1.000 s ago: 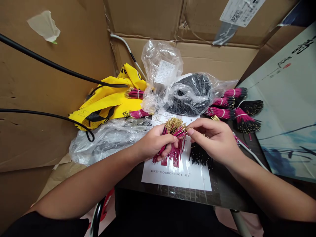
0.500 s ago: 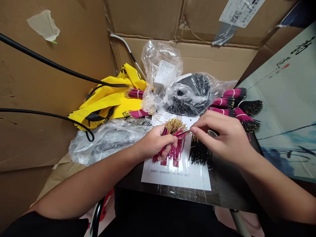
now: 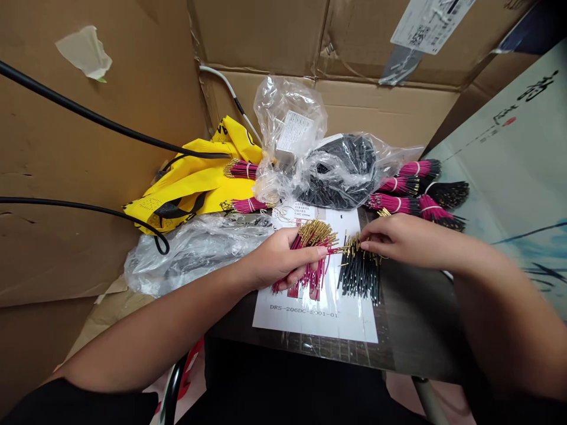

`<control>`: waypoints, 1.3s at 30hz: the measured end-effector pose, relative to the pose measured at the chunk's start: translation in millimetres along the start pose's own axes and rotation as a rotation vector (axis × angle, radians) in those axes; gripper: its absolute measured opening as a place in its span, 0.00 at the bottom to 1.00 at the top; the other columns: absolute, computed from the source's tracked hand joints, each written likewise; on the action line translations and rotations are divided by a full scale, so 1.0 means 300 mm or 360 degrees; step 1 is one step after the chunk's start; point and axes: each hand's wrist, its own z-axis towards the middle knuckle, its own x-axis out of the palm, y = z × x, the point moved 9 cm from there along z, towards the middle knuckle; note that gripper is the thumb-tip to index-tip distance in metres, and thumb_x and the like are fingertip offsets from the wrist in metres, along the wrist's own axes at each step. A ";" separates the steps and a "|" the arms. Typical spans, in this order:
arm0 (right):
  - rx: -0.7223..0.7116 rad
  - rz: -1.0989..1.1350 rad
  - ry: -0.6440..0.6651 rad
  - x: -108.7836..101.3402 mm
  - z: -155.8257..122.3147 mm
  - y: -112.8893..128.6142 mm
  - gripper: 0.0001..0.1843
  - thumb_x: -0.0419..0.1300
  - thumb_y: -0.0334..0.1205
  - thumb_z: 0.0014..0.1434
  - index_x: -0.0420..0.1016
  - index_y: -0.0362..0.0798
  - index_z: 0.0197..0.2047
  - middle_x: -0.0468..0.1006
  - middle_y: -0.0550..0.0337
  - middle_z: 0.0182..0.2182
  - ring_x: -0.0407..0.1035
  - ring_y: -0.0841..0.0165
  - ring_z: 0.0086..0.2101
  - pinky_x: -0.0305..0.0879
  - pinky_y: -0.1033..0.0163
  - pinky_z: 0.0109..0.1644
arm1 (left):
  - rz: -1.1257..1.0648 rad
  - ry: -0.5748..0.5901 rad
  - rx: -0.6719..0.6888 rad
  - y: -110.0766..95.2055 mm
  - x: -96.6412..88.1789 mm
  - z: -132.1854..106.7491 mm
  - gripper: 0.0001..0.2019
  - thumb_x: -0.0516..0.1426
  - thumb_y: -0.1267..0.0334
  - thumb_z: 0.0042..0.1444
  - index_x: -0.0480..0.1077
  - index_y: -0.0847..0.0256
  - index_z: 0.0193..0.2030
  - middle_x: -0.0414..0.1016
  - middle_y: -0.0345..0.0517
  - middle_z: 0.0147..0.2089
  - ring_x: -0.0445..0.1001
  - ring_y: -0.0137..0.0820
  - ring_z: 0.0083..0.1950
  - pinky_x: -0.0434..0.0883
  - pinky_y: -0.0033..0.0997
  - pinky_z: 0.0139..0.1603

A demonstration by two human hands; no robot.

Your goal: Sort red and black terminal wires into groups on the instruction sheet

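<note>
My left hand [image 3: 281,258] is closed around magenta wires [image 3: 315,271] with gold terminals. A few of them stick out to the right between thumb and forefinger, their gold ends reaching toward the black wires. Other magenta wires fan out below and behind the fingers. A pile of black wires [image 3: 361,276] with gold terminals lies just to the right. At its gold ends, my right hand [image 3: 394,236] has thumb and fingertips drawn together; what is between them is hidden. Under the wires lies a printed white sheet [image 3: 310,321].
Tied wire bundles [image 3: 398,205] lie at the right, near a pale printed panel [image 3: 509,177]. A clear bag of black parts [image 3: 339,171] stands behind my hands. A yellow bag [image 3: 195,171], clear plastic wrap [image 3: 177,254] and black cables [image 3: 110,125] are at the left.
My right hand has moved right and slightly down, from the ends of the magenta wires to the gold ends of the black wires. My left hand keeps its hold.
</note>
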 end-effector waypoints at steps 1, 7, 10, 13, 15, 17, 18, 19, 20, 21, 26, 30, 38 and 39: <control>0.0008 -0.0055 -0.0051 -0.002 0.008 0.011 0.17 0.57 0.53 0.68 0.81 0.51 0.43 0.82 0.57 0.36 0.73 0.66 0.32 0.65 0.59 0.36 | -0.0011 0.0012 -0.0004 0.001 0.002 0.001 0.16 0.59 0.50 0.65 0.67 0.60 0.32 0.61 0.31 0.13 0.55 0.20 0.10 0.55 0.20 0.10; -0.0245 0.0281 -0.0600 -0.082 -0.035 0.208 0.20 0.61 0.55 0.67 0.77 0.51 0.54 0.82 0.59 0.37 0.74 0.67 0.33 0.66 0.62 0.35 | -0.0095 0.0038 0.0036 -0.003 0.004 0.009 0.14 0.56 0.54 0.64 0.69 0.61 0.33 0.63 0.34 0.14 0.55 0.23 0.10 0.54 0.22 0.09; -0.0346 0.0327 -0.0705 -0.066 -0.042 0.284 0.18 0.64 0.53 0.65 0.76 0.50 0.51 0.80 0.62 0.33 0.73 0.70 0.30 0.67 0.64 0.35 | -0.0086 0.0072 0.0011 -0.001 0.009 0.009 0.15 0.53 0.54 0.64 0.69 0.62 0.31 0.63 0.37 0.12 0.55 0.23 0.09 0.54 0.22 0.10; -0.0301 0.0247 -0.0850 -0.057 -0.039 0.300 0.11 0.62 0.48 0.67 0.76 0.49 0.41 0.79 0.63 0.29 0.71 0.72 0.28 0.65 0.65 0.33 | -0.0117 0.0105 0.0005 0.002 0.013 0.009 0.15 0.53 0.55 0.63 0.70 0.63 0.31 0.64 0.38 0.13 0.57 0.24 0.09 0.54 0.22 0.10; -0.0287 0.0224 -0.0892 -0.053 -0.038 0.301 0.10 0.61 0.45 0.68 0.75 0.49 0.37 0.78 0.64 0.28 0.70 0.73 0.27 0.63 0.66 0.33 | -0.0159 0.0120 0.0028 0.000 0.014 0.010 0.13 0.53 0.56 0.62 0.71 0.63 0.33 0.65 0.37 0.14 0.57 0.24 0.10 0.54 0.23 0.10; -0.0300 0.0250 -0.0880 -0.049 -0.036 0.302 0.10 0.61 0.42 0.68 0.74 0.49 0.35 0.77 0.65 0.27 0.68 0.75 0.27 0.62 0.66 0.33 | -0.0178 0.0122 0.0045 -0.002 0.015 0.009 0.12 0.53 0.57 0.61 0.71 0.63 0.34 0.65 0.36 0.14 0.56 0.24 0.10 0.53 0.23 0.09; -0.0309 0.0283 -0.0870 -0.047 -0.035 0.302 0.10 0.60 0.41 0.68 0.74 0.49 0.34 0.76 0.66 0.27 0.68 0.75 0.27 0.62 0.67 0.33 | -0.0180 0.0116 0.0050 -0.004 0.014 0.009 0.12 0.54 0.57 0.61 0.71 0.62 0.34 0.64 0.36 0.14 0.56 0.24 0.09 0.54 0.23 0.09; -0.0315 0.0321 -0.0859 -0.046 -0.033 0.301 0.10 0.60 0.41 0.68 0.73 0.48 0.34 0.76 0.66 0.27 0.67 0.75 0.27 0.62 0.67 0.33 | -0.0176 0.0109 0.0051 -0.005 0.014 0.009 0.12 0.53 0.56 0.61 0.71 0.62 0.34 0.64 0.36 0.14 0.56 0.24 0.09 0.54 0.23 0.09; -0.0312 0.0367 -0.0854 -0.044 -0.031 0.298 0.10 0.61 0.41 0.68 0.73 0.48 0.34 0.76 0.66 0.27 0.67 0.75 0.27 0.62 0.67 0.33 | -0.0164 0.0101 0.0045 -0.006 0.014 0.008 0.12 0.53 0.56 0.62 0.71 0.62 0.33 0.64 0.36 0.14 0.56 0.24 0.09 0.55 0.23 0.09; -0.0293 0.0418 -0.0851 -0.042 -0.027 0.292 0.10 0.61 0.42 0.68 0.73 0.48 0.34 0.76 0.66 0.27 0.68 0.75 0.27 0.62 0.67 0.33 | -0.0146 0.0089 0.0038 -0.006 0.013 0.008 0.13 0.53 0.55 0.62 0.70 0.62 0.33 0.64 0.36 0.14 0.56 0.24 0.09 0.55 0.23 0.09; -0.0126 0.0620 -0.0795 -0.006 0.004 0.256 0.15 0.61 0.48 0.67 0.74 0.47 0.33 0.75 0.66 0.23 0.65 0.74 0.24 0.60 0.66 0.29 | -0.0016 0.0016 0.0029 -0.009 0.004 0.009 0.14 0.52 0.57 0.63 0.69 0.61 0.30 0.65 0.37 0.13 0.59 0.24 0.10 0.57 0.21 0.10; -0.0137 0.0682 -0.0756 0.011 0.016 0.256 0.15 0.59 0.47 0.68 0.76 0.47 0.33 0.76 0.65 0.24 0.66 0.74 0.25 0.61 0.66 0.30 | 0.0037 -0.0018 0.0058 -0.015 0.000 0.009 0.13 0.52 0.58 0.63 0.69 0.61 0.30 0.65 0.35 0.13 0.59 0.24 0.10 0.58 0.21 0.11; -0.0128 0.0595 -0.0837 -0.005 -0.005 0.248 0.14 0.61 0.46 0.67 0.81 0.49 0.34 0.77 0.66 0.24 0.66 0.75 0.24 0.60 0.66 0.30 | 0.0050 -0.0100 0.0066 -0.019 -0.011 0.008 0.14 0.51 0.58 0.64 0.68 0.61 0.30 0.66 0.36 0.14 0.60 0.24 0.10 0.58 0.21 0.10; -0.0120 0.0585 -0.0829 -0.002 -0.004 0.249 0.14 0.61 0.47 0.67 0.80 0.49 0.33 0.77 0.66 0.24 0.66 0.74 0.24 0.60 0.66 0.30 | 0.0053 -0.0114 0.0072 -0.019 -0.014 0.008 0.14 0.51 0.58 0.65 0.67 0.61 0.30 0.65 0.36 0.14 0.59 0.23 0.10 0.57 0.21 0.10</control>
